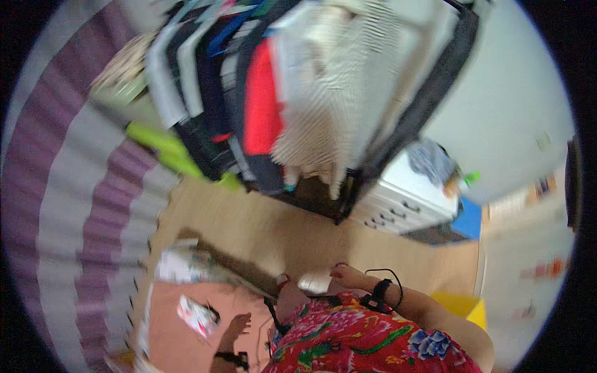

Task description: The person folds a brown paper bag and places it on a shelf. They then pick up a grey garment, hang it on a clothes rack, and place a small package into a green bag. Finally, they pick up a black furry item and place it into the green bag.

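Observation:
My left hand [240, 322] hangs at the lower left over a salmon-pink mat [172, 340], fingers apart and nothing in it. To its left, a white packet with coloured print [197, 316] lies on the mat. My right hand [344, 276] hangs in front of the red floral garment [345, 331] that I wear. Its fingers look loosely spread, with no held object visible. Both wrists carry black straps with small devices; a black cable loops at the right one. Ahead stands a black-framed clothes rack [419, 102] with many hung garments, among them a red one [261, 102] and a cream knit one [322, 112].
A purple and grey striped curtain [60, 186] runs down the left. Right of the rack is a white drawer cabinet [396, 205] with cloth on top. A blue panel [468, 219] stands beyond it. Something yellow [459, 303] is at the lower right, near the wall.

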A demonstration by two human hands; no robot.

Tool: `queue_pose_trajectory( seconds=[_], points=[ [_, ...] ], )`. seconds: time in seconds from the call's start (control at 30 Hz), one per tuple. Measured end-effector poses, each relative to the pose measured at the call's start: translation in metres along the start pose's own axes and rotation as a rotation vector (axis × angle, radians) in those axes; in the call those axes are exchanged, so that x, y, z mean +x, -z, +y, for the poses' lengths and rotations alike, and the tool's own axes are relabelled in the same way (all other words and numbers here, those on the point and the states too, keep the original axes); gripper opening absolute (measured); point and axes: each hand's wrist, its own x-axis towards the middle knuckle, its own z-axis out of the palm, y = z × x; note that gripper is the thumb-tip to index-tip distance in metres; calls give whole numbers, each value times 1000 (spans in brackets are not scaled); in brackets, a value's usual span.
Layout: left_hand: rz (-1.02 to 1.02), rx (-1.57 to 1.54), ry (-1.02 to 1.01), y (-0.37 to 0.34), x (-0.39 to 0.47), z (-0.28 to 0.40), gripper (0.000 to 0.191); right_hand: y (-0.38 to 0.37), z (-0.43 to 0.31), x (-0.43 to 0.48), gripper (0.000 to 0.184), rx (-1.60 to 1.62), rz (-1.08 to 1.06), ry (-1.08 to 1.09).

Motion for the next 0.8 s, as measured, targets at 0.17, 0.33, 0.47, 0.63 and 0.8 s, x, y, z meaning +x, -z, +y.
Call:
queue_pose_trajectory(
  seconds=[0.17,0.33,0.47,0.63,0.8],
  points=[
    [-299,83,201,-105,-62,-61,53,65,24,40,38,86,-260,109],
    [-227,44,286,-259,-87,-152,62,103,55,47,32,-58,-238,60],
    [-186,319,294,-381,-83,-227,67,96,53,45,31,-301,-392,155],
    [-186,-532,73,-430,-91,-294,63,52,-11,49,31,-461,-642,215],
    [607,-955,-115,-344,-38,-365,69,6,-84,78,32,-513,-652,266]
  ],
)
